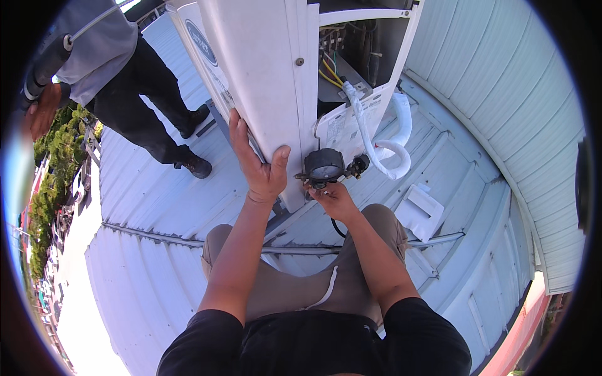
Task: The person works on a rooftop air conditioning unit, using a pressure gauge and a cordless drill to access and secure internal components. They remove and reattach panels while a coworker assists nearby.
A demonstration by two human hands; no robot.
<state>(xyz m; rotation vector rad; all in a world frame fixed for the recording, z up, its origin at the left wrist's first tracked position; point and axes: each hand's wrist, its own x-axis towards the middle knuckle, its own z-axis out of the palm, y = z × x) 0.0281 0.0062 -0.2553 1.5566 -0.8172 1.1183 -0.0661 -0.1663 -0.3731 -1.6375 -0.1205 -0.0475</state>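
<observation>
Head view: nearest, black sleeves (204,341) and tan trousers (282,288) with a white cord (330,285) fill the lower part, both bare forearms reaching up past the bent knees. The left hand (260,166) lies against the tall white cabinet (269,94), its fingers extended and the thumb spread away from them. Just to its right, the right hand (332,199) has its bent fingers at the underside of a dark round gauge (324,166), which stands close against the cabinet's lower edge; whether they are clamped on it I cannot tell. A dark knob (360,164) sits at the gauge's right side, and a black hose (337,227) curves below the right hand. Beyond, white-wrapped tubing (360,122) loops down from the cabinet's open compartment, where yellow wires (332,73) show. A white flat piece (420,212) lies on the ribbed metal roof (157,276) at right. Farther off, another person (119,81) in dark trousers stands at upper left, with trees (53,194) past the roof's edge.
</observation>
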